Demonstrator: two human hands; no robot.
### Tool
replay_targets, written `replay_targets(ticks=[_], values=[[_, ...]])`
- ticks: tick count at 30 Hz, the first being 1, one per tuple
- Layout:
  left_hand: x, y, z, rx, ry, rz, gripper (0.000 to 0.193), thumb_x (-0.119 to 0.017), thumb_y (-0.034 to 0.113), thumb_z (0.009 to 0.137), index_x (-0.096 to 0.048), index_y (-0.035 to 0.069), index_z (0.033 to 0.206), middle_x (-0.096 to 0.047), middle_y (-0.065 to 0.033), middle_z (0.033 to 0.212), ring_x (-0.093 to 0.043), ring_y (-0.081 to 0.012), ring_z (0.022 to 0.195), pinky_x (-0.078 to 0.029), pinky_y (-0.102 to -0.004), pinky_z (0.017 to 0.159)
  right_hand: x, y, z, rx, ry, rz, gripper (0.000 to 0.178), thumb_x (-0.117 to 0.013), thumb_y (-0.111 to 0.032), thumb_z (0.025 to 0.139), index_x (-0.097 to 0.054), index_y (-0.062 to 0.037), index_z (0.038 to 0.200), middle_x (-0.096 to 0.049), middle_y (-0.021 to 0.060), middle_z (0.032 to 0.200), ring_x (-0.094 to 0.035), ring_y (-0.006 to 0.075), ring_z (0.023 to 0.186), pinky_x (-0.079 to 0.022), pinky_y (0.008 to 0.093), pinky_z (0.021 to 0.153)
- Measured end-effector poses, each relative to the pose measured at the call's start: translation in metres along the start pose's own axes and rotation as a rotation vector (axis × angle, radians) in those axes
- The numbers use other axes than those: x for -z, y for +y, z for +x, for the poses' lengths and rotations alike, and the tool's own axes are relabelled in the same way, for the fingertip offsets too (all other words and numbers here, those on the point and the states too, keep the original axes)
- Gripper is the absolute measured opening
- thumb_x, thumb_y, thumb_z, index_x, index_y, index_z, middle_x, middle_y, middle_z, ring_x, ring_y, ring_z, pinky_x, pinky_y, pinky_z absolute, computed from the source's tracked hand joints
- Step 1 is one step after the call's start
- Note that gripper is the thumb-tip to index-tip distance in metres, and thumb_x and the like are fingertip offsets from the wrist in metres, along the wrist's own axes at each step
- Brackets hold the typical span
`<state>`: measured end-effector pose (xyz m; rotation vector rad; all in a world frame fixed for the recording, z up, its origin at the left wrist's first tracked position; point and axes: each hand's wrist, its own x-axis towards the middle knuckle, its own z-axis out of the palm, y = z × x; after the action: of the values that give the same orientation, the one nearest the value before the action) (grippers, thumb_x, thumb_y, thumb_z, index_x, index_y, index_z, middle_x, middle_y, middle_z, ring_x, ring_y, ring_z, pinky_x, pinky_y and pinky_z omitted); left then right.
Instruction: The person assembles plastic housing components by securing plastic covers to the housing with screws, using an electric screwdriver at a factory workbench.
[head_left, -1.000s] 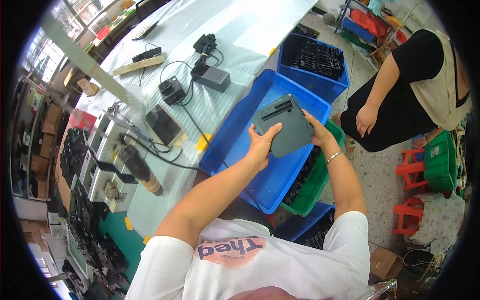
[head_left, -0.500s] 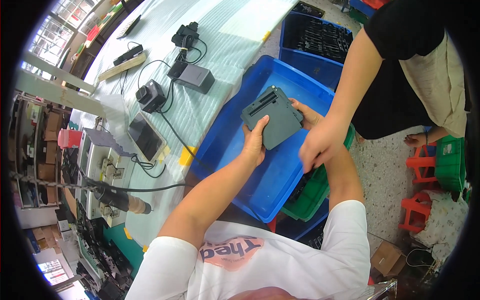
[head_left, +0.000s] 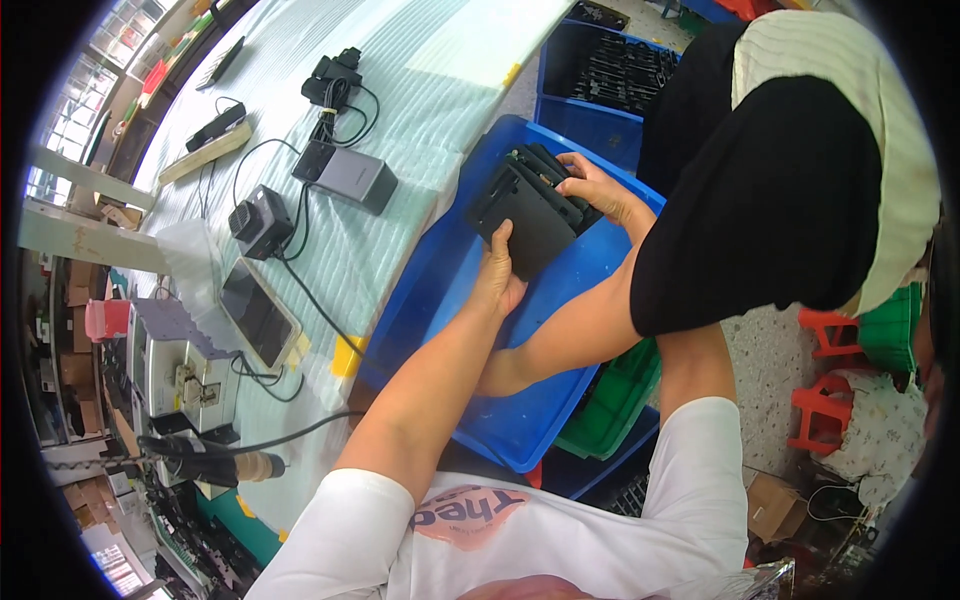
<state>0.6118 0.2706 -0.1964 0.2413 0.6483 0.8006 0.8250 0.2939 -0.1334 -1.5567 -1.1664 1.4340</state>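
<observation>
Over a blue plastic bin I hold a small stack of dark grey flat plastic panels with slots and cut-outs. My left hand is closed on the stack's near edge, thumb on the top face. Closed on the far right edge is my right hand, its fingers around the fanned-out panels. A co-worker's bare forearm crosses below the stack from the right; the hand is hidden behind my left forearm.
Left, a foam-covered table carries a phone, a small camera, a grey box and cables. A green crate sits under the bin; another blue bin holds black parts. The co-worker's black-clothed body crowds the right.
The panels have tilted and fanned apart, and my right hand has moved up along their edge. The co-worker's arm has reached left, under my left forearm. My view has shifted slightly.
</observation>
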Motion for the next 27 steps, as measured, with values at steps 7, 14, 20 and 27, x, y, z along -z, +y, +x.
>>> replay_targets(ticks=[7, 14, 20, 27], values=[[0.004, -0.002, 0.038, 0.129, -0.147, -0.266, 0.058, -0.070, 0.032, 0.087, -0.045, 0.011, 0.135, -0.053, -0.0066, 0.131, -0.055, -0.0233, 0.118, -0.040, -0.0414, 0.109, 0.018, -0.002, 0.027, 0.080, 0.099, -0.274, 0.080, -0.071, -0.028, 0.071, -0.040, -0.0018, 0.140, -0.051, 0.0193, 0.131, -0.052, 0.0281, 0.119, -0.038, 0.0363, 0.104], [0.014, -0.002, 0.068, 0.056, -0.137, -0.211, 0.050, -0.066, 0.026, 0.091, -0.047, 0.005, 0.132, -0.055, -0.0083, 0.129, -0.052, -0.0242, 0.123, -0.037, -0.0407, 0.111, 0.020, -0.007, 0.053, 0.154, 0.137, -0.414, 0.080, -0.070, -0.031, 0.065, -0.047, 0.0018, 0.134, -0.053, 0.0241, 0.132, -0.049, 0.0329, 0.128, -0.035, 0.0354, 0.108], [0.017, 0.004, 0.090, 0.070, -0.187, -0.241, 0.051, -0.065, 0.027, 0.091, -0.046, 0.005, 0.132, -0.053, -0.0103, 0.132, -0.051, -0.0258, 0.124, -0.035, -0.0415, 0.113, 0.018, -0.014, 0.069, 0.186, 0.173, -0.543, 0.078, -0.069, -0.034, 0.065, -0.048, -0.0009, 0.132, -0.054, 0.0239, 0.129, -0.052, 0.0349, 0.123, -0.039, 0.0363, 0.106], [0.030, 0.009, 0.097, 0.007, -0.026, -0.174, 0.055, -0.062, 0.034, 0.091, -0.044, 0.005, 0.134, -0.050, -0.0120, 0.136, -0.047, -0.0260, 0.128, -0.033, -0.0405, 0.113, 0.004, -0.024, 0.090, 0.203, 0.129, -0.607, 0.075, -0.067, -0.023, 0.067, -0.045, -0.0067, 0.137, -0.055, 0.0198, 0.130, -0.053, 0.0300, 0.122, -0.040, 0.0346, 0.104]])
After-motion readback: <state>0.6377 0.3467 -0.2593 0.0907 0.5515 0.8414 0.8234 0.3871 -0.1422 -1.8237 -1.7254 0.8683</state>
